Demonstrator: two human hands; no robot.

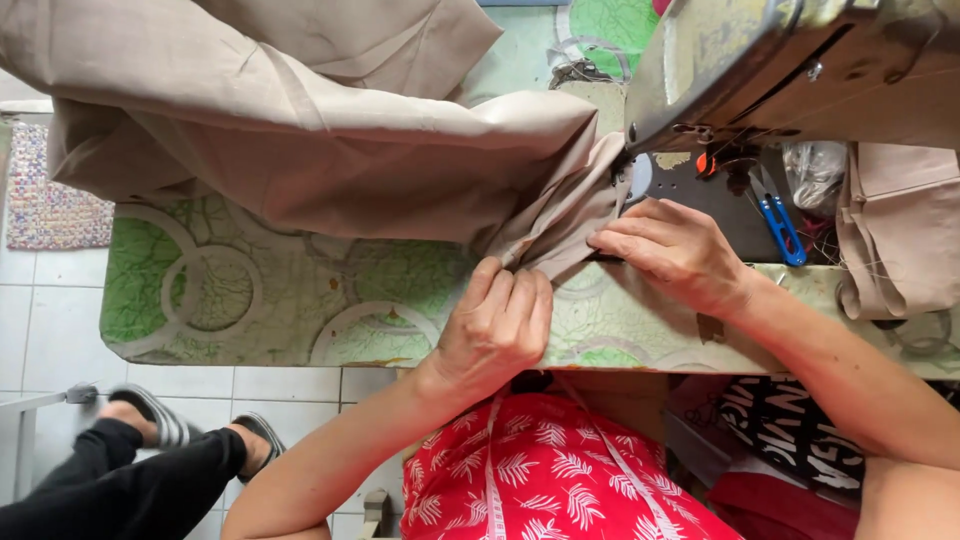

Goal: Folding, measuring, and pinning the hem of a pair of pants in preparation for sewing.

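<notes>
A large piece of beige fabric (330, 150) is spread across the bench (250, 300), which is covered with a green patterned sheet. The cloth is bunched into a narrowing fold that runs from the upper left towards the sewing machine (800, 70) at the upper right, so its long axis lies slantwise across the bench and ends under the machine head.

The narrow end of the fold is gripped between the two hands. The left hand (495, 330) is seen below the fold, its fingers curled and pressed together, pinching the lower edge of the cloth. The right hand (675, 250) is laid flat just beside the needle area, fingers together and pressing the cloth down; it is the hand nearer the machine. The bulk of the fabric lies up and to the left of both grips.

Blue thread snips (778, 215) are seen on the machine bed to the right of the right hand. Another person's sandalled feet (170, 425) are visible on the tiled floor at lower left.
</notes>
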